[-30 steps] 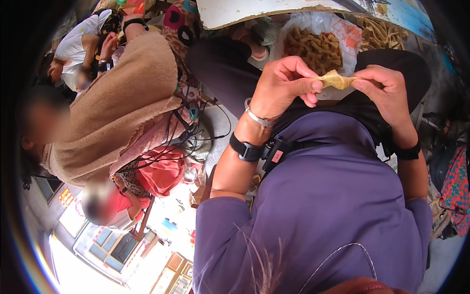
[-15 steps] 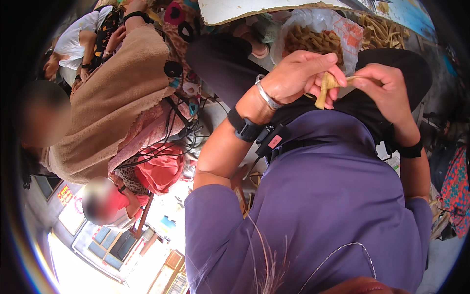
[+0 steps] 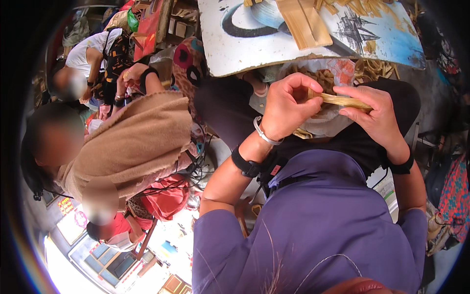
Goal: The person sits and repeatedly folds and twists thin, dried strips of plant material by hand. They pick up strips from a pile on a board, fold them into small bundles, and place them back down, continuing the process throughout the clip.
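Note:
A flat yellow-tan strip, like dried leaf or straw (image 3: 345, 101), stretches between my two hands above my lap. My left hand (image 3: 290, 105) pinches its left end between thumb and forefinger. Farther along, my right hand (image 3: 374, 111) grips the other end, thumb below and fingers above. Just beyond the hands, a clear plastic bag (image 3: 293, 69) holds brown pieces, partly hidden by my left hand. Below my left hand, a small bit of similar tan strip (image 3: 303, 133) shows near my lap.
Ahead stands a white table with a printed picture (image 3: 254, 54); tan folded sheets (image 3: 306, 24) and loose strips lie on it. More strips (image 3: 374, 70) are heaped below its edge. To my left sits a person under a brown cloth (image 3: 132, 130), with dark cables (image 3: 169, 179) close by.
The view has tilted forward, showing more of the table. My hands have moved from handling a folded, dangling strip to holding a strip out straight between them.

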Available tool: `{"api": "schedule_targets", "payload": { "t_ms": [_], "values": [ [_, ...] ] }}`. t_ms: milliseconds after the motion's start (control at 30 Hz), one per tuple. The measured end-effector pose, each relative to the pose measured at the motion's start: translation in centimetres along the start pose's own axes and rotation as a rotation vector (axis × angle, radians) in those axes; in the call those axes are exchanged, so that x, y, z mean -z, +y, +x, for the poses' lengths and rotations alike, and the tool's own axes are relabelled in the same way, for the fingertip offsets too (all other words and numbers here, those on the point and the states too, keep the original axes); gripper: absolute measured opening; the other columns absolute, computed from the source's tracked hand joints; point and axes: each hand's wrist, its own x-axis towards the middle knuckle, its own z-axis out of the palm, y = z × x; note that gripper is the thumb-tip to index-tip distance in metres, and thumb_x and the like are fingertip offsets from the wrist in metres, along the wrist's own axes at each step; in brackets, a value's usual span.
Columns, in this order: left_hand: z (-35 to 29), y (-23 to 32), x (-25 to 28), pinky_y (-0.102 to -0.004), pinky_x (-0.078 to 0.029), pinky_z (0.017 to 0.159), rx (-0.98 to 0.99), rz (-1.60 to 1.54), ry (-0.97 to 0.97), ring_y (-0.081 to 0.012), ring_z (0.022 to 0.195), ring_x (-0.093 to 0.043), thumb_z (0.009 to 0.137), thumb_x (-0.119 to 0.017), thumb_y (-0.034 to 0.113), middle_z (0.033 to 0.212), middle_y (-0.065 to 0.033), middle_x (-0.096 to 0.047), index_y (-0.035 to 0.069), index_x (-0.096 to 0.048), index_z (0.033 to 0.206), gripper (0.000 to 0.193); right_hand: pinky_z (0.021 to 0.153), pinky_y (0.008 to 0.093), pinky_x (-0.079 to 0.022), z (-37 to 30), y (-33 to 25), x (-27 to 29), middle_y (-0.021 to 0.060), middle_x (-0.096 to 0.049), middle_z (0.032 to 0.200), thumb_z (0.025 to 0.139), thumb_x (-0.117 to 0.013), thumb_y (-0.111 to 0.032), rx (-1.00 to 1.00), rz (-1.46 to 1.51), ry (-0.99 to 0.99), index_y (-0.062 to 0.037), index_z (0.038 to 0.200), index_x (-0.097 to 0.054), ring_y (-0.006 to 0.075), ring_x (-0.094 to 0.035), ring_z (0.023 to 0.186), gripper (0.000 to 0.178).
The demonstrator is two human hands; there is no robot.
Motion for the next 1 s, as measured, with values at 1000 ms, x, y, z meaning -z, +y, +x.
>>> {"api": "schedule_targets", "payload": {
  "t_ms": [1000],
  "values": [
    [13.0, 3.2, 6.3, -0.0195, -0.049, 0.064, -0.048, 0.356, 0.240, -0.0083, 0.071, -0.064, 0.081, -0.073, 0.007, 0.082, -0.0055, -0.070, -0.001, -0.071, 0.093, 0.015, 0.070, 0.0301, -0.051, 15.0, 8.3, 2.0, 0.0092, -0.070, 0.088, 0.085, -0.067, -0.012, 0.210, -0.526, 0.101, -0.0042, 0.094, -0.070, 0.0216, -0.067, 0.078, 0.012]
  ]
}}
